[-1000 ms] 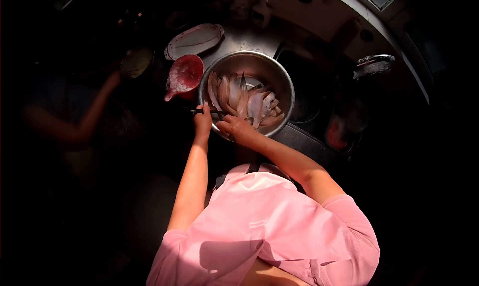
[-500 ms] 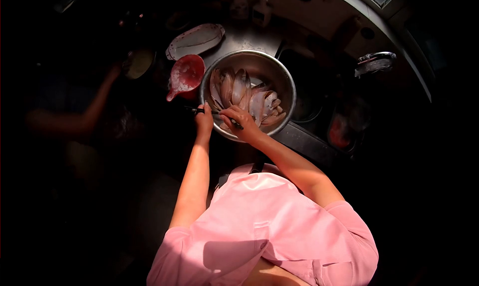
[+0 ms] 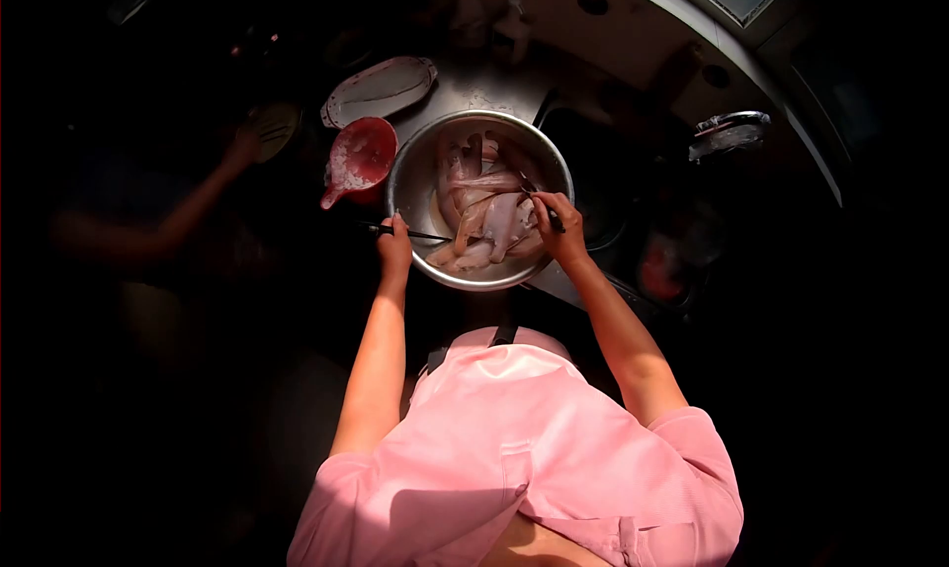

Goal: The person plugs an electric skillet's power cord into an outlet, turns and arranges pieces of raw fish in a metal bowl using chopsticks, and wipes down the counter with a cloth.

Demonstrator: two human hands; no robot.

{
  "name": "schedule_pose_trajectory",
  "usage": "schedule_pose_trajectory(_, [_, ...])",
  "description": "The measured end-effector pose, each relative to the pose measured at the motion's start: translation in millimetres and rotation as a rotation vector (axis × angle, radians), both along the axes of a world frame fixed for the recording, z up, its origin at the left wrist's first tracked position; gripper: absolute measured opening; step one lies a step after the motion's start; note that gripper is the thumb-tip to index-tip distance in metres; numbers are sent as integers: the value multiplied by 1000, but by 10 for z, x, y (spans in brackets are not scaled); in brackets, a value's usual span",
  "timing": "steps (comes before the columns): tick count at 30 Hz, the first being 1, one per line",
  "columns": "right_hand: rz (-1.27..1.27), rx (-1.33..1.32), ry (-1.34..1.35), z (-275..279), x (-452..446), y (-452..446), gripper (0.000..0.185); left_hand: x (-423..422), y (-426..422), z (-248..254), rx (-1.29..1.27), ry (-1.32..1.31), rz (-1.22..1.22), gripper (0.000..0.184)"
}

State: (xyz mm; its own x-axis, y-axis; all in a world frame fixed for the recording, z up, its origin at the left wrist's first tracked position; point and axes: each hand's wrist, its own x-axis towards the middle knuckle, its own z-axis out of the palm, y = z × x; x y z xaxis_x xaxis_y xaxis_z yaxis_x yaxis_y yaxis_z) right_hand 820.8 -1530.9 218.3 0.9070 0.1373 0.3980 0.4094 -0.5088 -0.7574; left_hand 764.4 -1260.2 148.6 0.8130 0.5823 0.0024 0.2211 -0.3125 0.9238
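Note:
A round metal bowl [image 3: 398, 168] stands in front of me, holding long, pale pink pieces of raw meat or fish [image 3: 489, 184]. My left hand [image 3: 394, 251] is at the bowl's left rim, closed on a thin dark utensil [image 3: 429, 236] like a chopstick, whose tip reaches the pieces. On the right side of the bowl, my right hand [image 3: 561, 221] grips a second dark-handled utensil [image 3: 546, 214], its thin end among the pieces. The exact kind of either utensil is too small to make out.
A red scoop [image 3: 361, 155] with whitish residue lies left of the bowl, below a pale oblong dish [image 3: 381, 90]. A dark sink [image 3: 593, 206] is at the right. Another person's arm [image 3: 183, 221] reaches in from the left, near a round yellowish object [image 3: 275, 132].
My right hand has moved from the bowl's lower middle to its right side with its utensil. The pieces in the bowl have shifted and been turned. My left hand stays at the left rim.

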Motion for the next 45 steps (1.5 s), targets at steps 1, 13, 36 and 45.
schedule_pose_trajectory(1, [-17, 99, 77, 71, -63, -81, 8, -2, 7, -13, -12, 3, -4, 31])
schedule_pose_trajectory(13, [-269, 363, 674, -188, -227, -258, 19, -6, 31, 41, 40, 109, -41, 33])
schedule_pose_trajectory(36, [186, 158, 38, 517, -392, 424, 8, -20, 83, 18, -33, 106, -122, 32])
schedule_pose_trajectory(45, [291, 25, 135, 600, -676, 320, 14, -17, 103, -40, -3, 106, -122, 31])
